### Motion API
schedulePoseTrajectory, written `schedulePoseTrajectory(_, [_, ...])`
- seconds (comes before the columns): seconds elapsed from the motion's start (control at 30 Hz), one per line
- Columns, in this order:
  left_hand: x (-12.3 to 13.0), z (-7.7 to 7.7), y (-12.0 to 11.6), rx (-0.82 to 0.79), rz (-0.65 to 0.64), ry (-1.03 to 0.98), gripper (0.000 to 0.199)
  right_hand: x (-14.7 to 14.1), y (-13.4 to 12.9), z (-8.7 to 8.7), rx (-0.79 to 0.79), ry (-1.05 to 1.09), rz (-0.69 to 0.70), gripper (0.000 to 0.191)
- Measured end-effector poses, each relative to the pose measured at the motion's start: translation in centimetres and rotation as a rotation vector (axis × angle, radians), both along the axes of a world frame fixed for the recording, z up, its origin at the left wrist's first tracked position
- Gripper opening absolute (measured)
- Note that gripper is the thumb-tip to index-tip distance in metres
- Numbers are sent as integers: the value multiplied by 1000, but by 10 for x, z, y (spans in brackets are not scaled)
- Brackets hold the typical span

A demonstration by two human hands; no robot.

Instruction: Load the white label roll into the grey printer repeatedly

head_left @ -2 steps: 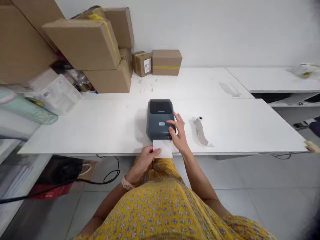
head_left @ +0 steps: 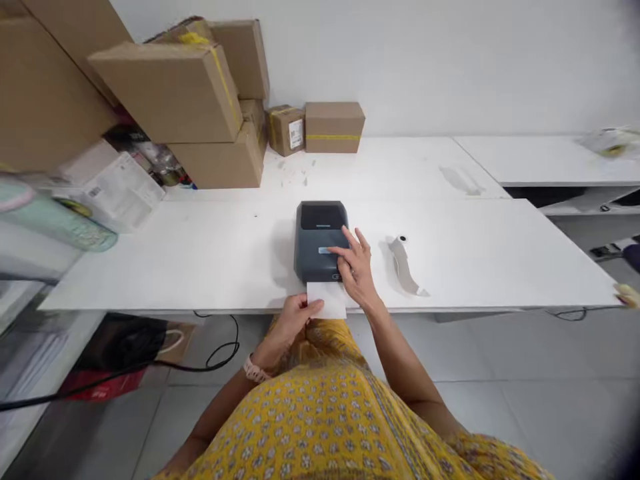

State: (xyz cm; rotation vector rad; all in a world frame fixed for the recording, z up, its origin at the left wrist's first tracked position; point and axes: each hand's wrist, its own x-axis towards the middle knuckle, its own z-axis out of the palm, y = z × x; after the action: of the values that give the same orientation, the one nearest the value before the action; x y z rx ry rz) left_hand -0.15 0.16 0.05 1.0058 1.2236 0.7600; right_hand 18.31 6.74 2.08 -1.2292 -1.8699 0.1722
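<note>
A dark blue-grey label printer sits near the front edge of the white table, with a pale button on its top. A blank white label sheet sticks out of its front. My left hand pinches the left side of that sheet between thumb and fingers. Over the printer's right side is my right hand, its fingers spread and the index fingertip at the button; nothing is held in it. To the right of the printer lies a small roll with a curled strip of label backing.
Cardboard boxes are stacked at the back left, with two smaller parcels against the wall. A mint-green bottle lies at the far left. Below the table edge a black cable loops over the tiled floor.
My right index finger has shifted left onto the printer's button. My left hand keeps its pinch on the label sheet. The whole view has moved very slightly.
</note>
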Motion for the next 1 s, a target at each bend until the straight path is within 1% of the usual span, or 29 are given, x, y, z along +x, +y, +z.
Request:
schedulePoseTrajectory(0.1, [-9, 2, 5, 89, 8, 62, 47, -1, -2, 5, 52, -153, -35, 31])
schedulePoseTrajectory(0.13, [-14, 2, 7, 133, 47, 93, 46, -1, -3, 7, 72, -200, -53, 29])
schedulePoseTrajectory(0.17, [-20, 3, 10, 180, 109, 121, 44, -2, -4, 9, 92, -242, -69, 28])
schedulePoseTrajectory(0.27, [-36, 6, 22, 311, 349, 178, 36, -7, -4, 14, 140, -348, -96, 27])
schedulePoseTrajectory(0.33, [-41, 8, 30, 394, 455, 204, 33, -11, 0, 15, 148, -377, -94, 26])
schedulePoseTrajectory(0.4, [-40, 11, 39, 467, 492, 228, 34, -13, 5, 15, 121, -373, -73, 25])
schedulePoseTrajectory(0.47, [-34, 14, 46, 515, 465, 228, 40, -13, 8, 16, 60, -347, -33, 28])
schedulePoseTrajectory(0.57, [-20, 14, 51, 530, 376, 176, 52, -3, 5, 12, -90, -220, 35, 34])
schedulePoseTrajectory(0.63, [-13, 12, 51, 513, 340, 137, 57, 7, -3, 5, -179, -23, 53, 42])
schedulePoseTrajectory(0.73, [-7, 7, 48, 484, 322, 98, 60, 17, -16, -11, -326, 326, 11, 54])
schedulePoseTrajectory(0.8, [-5, 4, 45, 470, 324, 84, 62, 18, -22, -22, -426, 470, -15, 59])
schedulePoseTrajectory(0.9, [-1, -1, 44, 448, 350, 76, 66, 12, -24, -33, -504, 550, -19, 65])
schedulePoseTrajectory(1.0, [3, -6, 45, 468, 381, 84, 69, 4, -24, -36, -505, 573, -44, 70])
